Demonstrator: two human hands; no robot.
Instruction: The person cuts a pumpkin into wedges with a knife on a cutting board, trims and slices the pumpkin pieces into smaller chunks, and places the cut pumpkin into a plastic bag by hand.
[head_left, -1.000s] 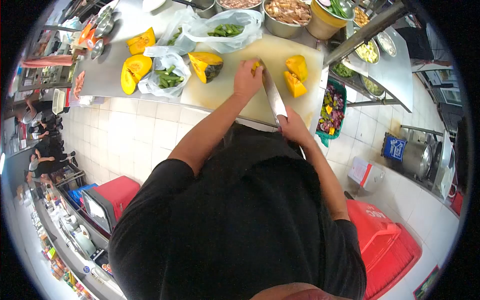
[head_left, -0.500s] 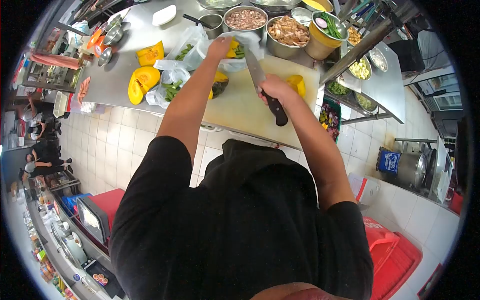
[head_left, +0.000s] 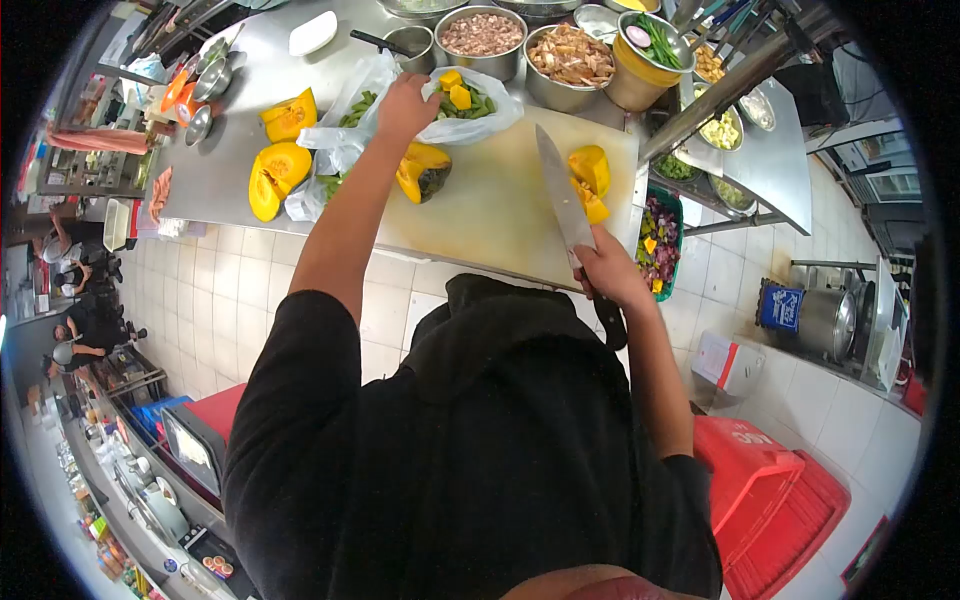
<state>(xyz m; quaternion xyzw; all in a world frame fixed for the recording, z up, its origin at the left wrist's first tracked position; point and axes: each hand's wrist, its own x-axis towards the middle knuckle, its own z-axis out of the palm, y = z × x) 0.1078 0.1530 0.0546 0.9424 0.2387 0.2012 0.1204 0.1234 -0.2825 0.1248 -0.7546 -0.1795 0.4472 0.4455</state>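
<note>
My right hand point(head_left: 612, 268) grips a large kitchen knife point(head_left: 562, 195) by its dark handle, the blade lying over the right part of the cutting board point(head_left: 480, 205). Beside the blade are a pumpkin piece point(head_left: 590, 168) and smaller cut chunks point(head_left: 592, 205). My left hand point(head_left: 406, 105) is at the left edge of a plastic bag point(head_left: 490, 125), thumb apart from the fingers, with no food visible in it. Inside that bag, pumpkin chunks point(head_left: 458, 92) lie on cut green vegetables point(head_left: 482, 104). A dark-skinned pumpkin wedge point(head_left: 424, 172) rests below the bag.
Pumpkin pieces point(head_left: 280, 178) and another bag of greens point(head_left: 340, 140) are at the left. Metal pots of chopped meat point(head_left: 484, 36) and brown strips point(head_left: 570, 56) stand behind the board. A green basket of scraps point(head_left: 660, 245) sits below the right edge, near a metal post point(head_left: 715, 95).
The pumpkin chunks have left my left hand and lie in the bag. That hand has shifted left. My right hand has brought the knife right and toward me, beside the right-hand pumpkin piece.
</note>
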